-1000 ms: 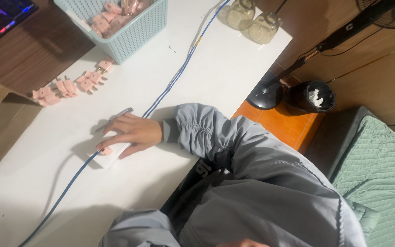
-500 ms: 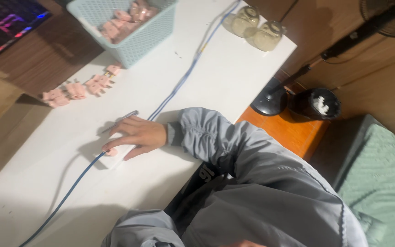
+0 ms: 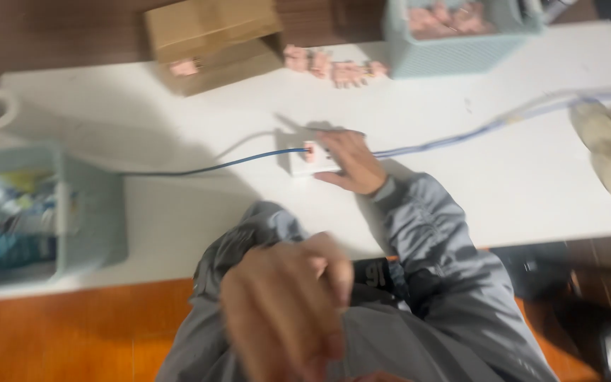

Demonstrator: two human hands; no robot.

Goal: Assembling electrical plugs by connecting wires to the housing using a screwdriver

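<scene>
table (image 3: 178, 113): matt white, smooth | box (image 3: 210, 39): brown cardboard | basket (image 3: 454, 49): pale plastic (latticed)
</scene>
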